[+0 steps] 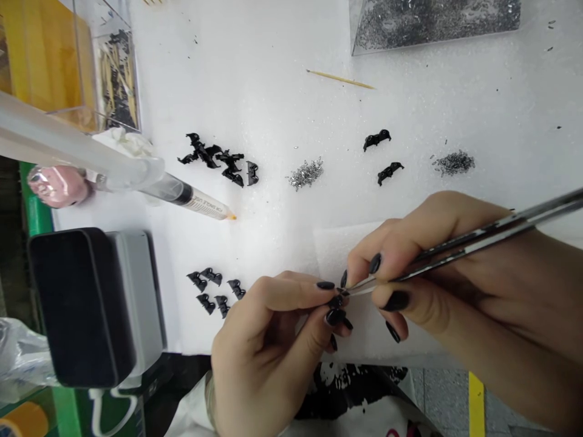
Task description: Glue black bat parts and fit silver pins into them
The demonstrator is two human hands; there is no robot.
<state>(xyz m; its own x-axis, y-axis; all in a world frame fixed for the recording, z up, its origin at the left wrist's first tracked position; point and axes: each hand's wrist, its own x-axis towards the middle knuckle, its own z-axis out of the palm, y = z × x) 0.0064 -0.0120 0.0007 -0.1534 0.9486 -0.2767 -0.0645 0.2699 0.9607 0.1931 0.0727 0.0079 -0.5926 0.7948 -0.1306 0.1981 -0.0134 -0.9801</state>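
My left hand (268, 340) pinches a tiny black plastic part (337, 299) between thumb and forefinger, low in the middle of the view. My right hand (437, 273) grips metal tweezers (478, 240), whose tips meet that small part at my left fingertips. Both hands hover over a white foam sheet (273, 91). The part is mostly hidden by my fingers.
Black parts lie in a heap (218, 159), a lower group (214, 291) and a pair (382, 158). Two piles of small metal springs (306, 173) (454, 162) lie nearby. A syringe (182, 197), a toothpick (339, 79), a black box (86, 303) and a tray of metal bits (432, 21) surround them.
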